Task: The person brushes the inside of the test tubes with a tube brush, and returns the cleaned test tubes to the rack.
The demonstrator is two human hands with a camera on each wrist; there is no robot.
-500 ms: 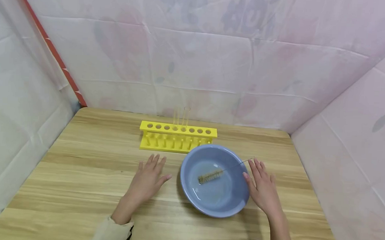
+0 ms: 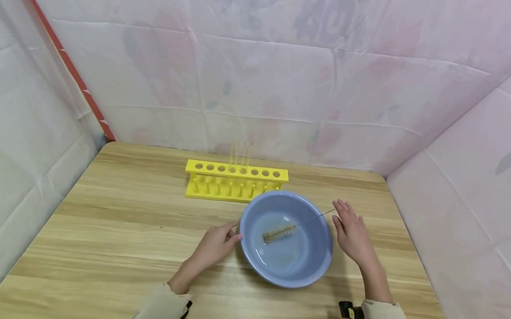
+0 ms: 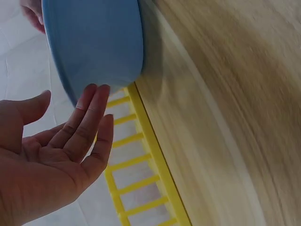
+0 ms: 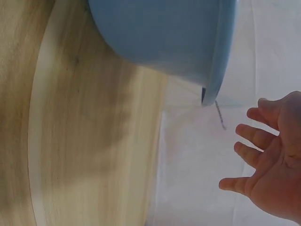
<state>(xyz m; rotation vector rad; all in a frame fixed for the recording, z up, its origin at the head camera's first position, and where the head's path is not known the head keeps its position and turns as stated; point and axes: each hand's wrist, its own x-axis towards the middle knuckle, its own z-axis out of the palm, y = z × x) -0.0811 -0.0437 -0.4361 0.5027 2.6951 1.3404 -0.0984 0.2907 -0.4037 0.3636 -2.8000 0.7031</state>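
A blue plastic basin (image 2: pixel 313 257) with water in it stands right of the table's middle. In it lies a bottle brush (image 2: pixel 279 234) with tan bristles, its thin wire handle leaning out over the right rim. My left hand (image 2: pixel 215 246) is at the basin's left rim, fingertips close to the edge; its fingers are loosely bent and the thumb stands apart in the left wrist view. On the other side, my right hand (image 2: pixel 355 237) hovers beside the rim near the wire's end. Spread fingers with nothing between them show in the right wrist view.
Behind the basin stands a yellow test tube rack (image 2: pixel 237 176), partly covered by the basin's rim. Two clear test tubes (image 2: pixel 245 154) rise from its middle holes. Patterned cloth (image 2: pixel 263 83) hangs along the back and both sides of the wooden table (image 2: pixel 120 210).
My left hand has moved right, from the bare table to the basin's left rim. My right hand has shifted slightly right, away from the rim. The basin and brush look unmoved.
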